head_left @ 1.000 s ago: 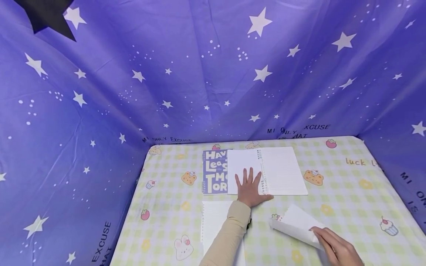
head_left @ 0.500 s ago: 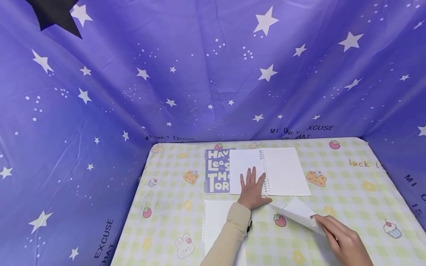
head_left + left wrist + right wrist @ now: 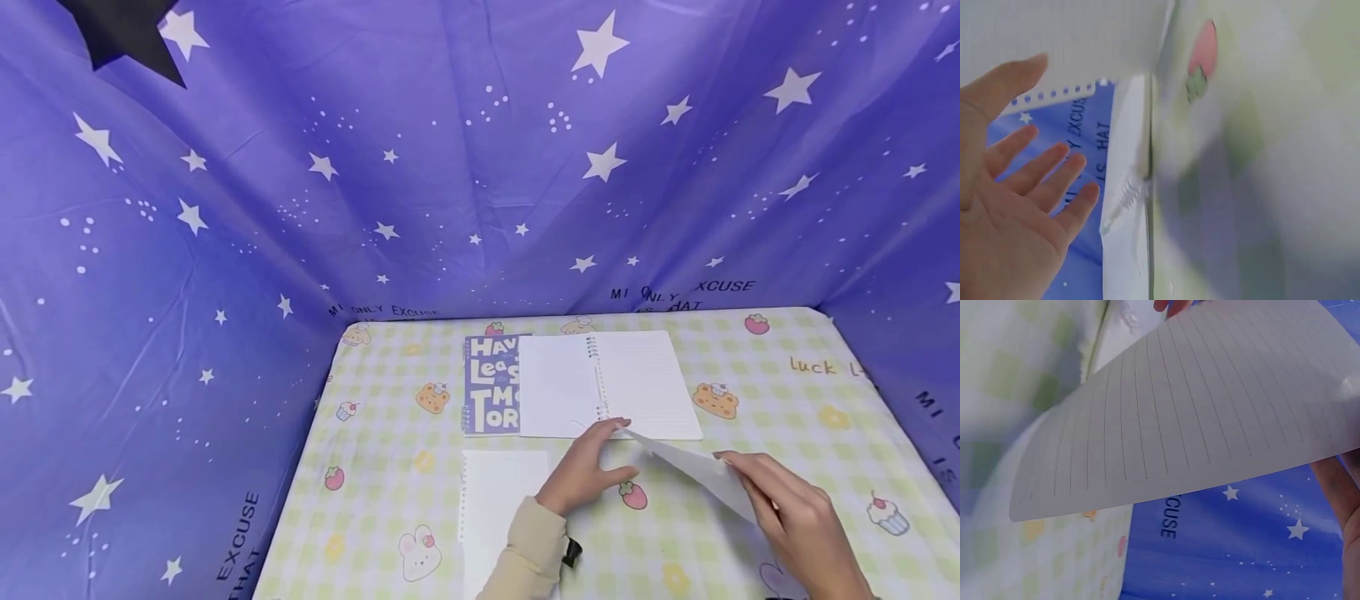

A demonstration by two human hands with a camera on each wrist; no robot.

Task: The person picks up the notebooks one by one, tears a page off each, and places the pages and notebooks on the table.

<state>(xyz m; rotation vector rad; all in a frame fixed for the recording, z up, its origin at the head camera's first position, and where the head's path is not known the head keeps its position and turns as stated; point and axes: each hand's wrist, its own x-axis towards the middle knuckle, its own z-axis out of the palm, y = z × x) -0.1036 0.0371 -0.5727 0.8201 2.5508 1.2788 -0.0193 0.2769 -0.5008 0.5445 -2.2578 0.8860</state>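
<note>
A lined loose-leaf sheet (image 3: 697, 468) is raised off the table at a tilt, its punched edge showing in the left wrist view. My right hand (image 3: 798, 512) pinches its near end; in the right wrist view the sheet (image 3: 1179, 412) bows across the picture. Near the sheet's far corner is my left hand (image 3: 587, 468), with extended, slightly bent fingers and the thumb apart. In the left wrist view the palm (image 3: 1016, 237) holds nothing, and whether a fingertip touches the sheet is unclear. Just beyond lies an open spiral notebook (image 3: 648, 383) with blank facing pages.
A purple-covered notebook (image 3: 487, 408) with white lettering lies partly under the open notebook's left page. Another punched sheet (image 3: 498, 492) lies flat left of my left forearm. The checked tablecloth (image 3: 375, 467) meets a blue star-patterned curtain (image 3: 480, 192) on the far side.
My left hand has lifted off the open notebook's left page and come back toward the sheet. My right hand has brought the sheet up and forward, tilting it more steeply.
</note>
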